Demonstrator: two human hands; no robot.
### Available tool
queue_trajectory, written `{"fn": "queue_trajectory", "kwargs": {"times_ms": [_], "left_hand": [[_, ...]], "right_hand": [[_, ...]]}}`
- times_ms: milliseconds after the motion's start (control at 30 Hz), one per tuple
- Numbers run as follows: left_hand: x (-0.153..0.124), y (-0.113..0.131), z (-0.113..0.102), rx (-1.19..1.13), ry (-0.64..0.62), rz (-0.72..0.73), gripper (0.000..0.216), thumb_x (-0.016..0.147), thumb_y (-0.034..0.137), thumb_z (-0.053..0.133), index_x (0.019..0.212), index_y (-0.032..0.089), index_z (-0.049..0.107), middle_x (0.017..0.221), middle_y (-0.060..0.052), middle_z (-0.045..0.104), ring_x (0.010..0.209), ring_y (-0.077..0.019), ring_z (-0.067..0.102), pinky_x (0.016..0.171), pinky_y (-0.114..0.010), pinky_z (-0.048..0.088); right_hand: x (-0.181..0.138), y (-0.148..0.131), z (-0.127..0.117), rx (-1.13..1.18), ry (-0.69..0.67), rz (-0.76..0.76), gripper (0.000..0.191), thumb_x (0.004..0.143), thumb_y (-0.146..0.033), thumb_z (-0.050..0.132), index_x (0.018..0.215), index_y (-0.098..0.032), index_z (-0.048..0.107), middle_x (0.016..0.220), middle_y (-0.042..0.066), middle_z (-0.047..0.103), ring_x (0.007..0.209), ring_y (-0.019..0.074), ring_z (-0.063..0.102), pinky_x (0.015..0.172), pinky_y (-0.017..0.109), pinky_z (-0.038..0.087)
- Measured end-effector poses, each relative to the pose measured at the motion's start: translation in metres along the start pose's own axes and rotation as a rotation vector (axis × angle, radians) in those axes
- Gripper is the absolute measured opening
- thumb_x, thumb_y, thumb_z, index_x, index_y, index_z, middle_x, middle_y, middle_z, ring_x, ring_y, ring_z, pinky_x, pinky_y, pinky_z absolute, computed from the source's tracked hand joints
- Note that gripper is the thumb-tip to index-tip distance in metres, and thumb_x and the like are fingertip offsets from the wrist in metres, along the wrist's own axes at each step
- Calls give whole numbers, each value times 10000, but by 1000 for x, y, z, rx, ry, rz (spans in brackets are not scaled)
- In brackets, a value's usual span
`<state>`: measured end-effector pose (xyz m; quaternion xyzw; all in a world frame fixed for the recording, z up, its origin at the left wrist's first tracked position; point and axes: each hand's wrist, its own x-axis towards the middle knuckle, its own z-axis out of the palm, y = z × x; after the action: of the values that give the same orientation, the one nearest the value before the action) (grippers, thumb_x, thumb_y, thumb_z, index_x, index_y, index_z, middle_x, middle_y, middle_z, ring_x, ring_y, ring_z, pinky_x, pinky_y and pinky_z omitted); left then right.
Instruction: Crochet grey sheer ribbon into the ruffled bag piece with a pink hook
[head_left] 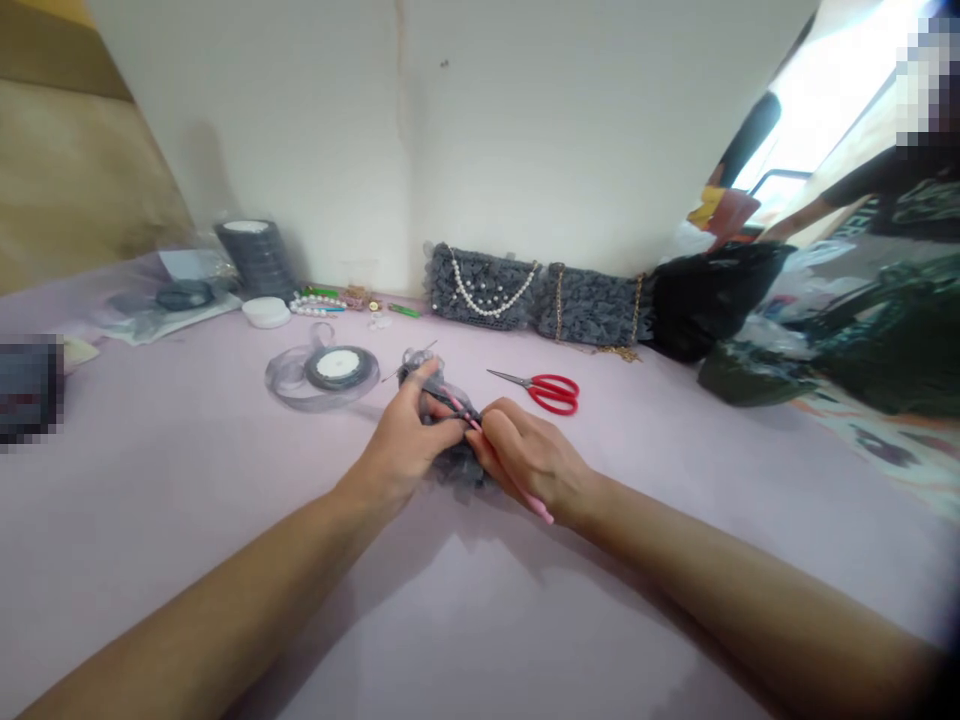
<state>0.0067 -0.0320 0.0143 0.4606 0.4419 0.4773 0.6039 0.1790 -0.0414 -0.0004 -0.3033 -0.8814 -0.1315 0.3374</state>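
Observation:
A dark grey ruffled crochet piece (460,466) is pinched between the thumb and fingers of my left hand (399,445). My right hand (531,455) grips a pink crochet hook (541,510), whose front end lies against the top edge of the piece. Both hands meet over the middle of the table, and they hide part of the work. Sheer grey ribbon (294,402) trails from a spool (341,368) left of my left hand. Red-handled scissors (553,392) lie beyond my right hand, blades pointing left.
Two grey ruffled bags (480,290), one with a pearl strand, lean against the wall (570,120). Stacked spools (256,262), a white round lid (265,312) and beads (319,303) stand back left. Dark plastic bags (705,295) and another person (900,220) are at right.

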Motion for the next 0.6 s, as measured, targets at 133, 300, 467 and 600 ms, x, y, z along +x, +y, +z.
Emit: {"fn": "queue_trajectory", "kwargs": {"times_ms": [133, 300, 467, 600], "left_hand": [[-4, 4, 2, -208, -119, -194, 850, 651, 112, 732, 1421, 227, 390, 684, 85, 506, 495, -57, 396, 488, -216, 300], [2, 13, -18, -158, -402, -284, 760, 670, 114, 749, 1368, 231, 470, 702, 66, 532, 498, -50, 393, 468, -203, 274], [8, 21, -34, -65, -483, -293, 782, 676, 112, 761, 1382, 240, 449, 706, 84, 485, 466, -23, 335, 432, -187, 216], [12, 24, -42, -38, -486, -274, 783, 686, 129, 779, 1384, 254, 448, 730, 78, 496, 490, -33, 367, 439, -194, 243]], "right_hand": [[-2, 7, 4, 17, 86, -49, 257, 1015, -234, 418, 760, -226, 389, 687, 14, 493, 564, 130, 428, 497, 253, 355], [0, 12, -8, 297, 50, -110, 191, 998, -216, 458, 808, -213, 435, 748, 26, 548, 630, 122, 507, 540, 231, 424], [11, 11, -29, 543, -108, -5, 160, 991, -192, 446, 850, -182, 520, 747, 14, 584, 628, 96, 525, 562, 210, 433], [18, 10, -43, 612, -244, 123, 188, 993, -173, 413, 991, -148, 600, 765, 19, 659, 625, 88, 584, 585, 201, 463]]}}
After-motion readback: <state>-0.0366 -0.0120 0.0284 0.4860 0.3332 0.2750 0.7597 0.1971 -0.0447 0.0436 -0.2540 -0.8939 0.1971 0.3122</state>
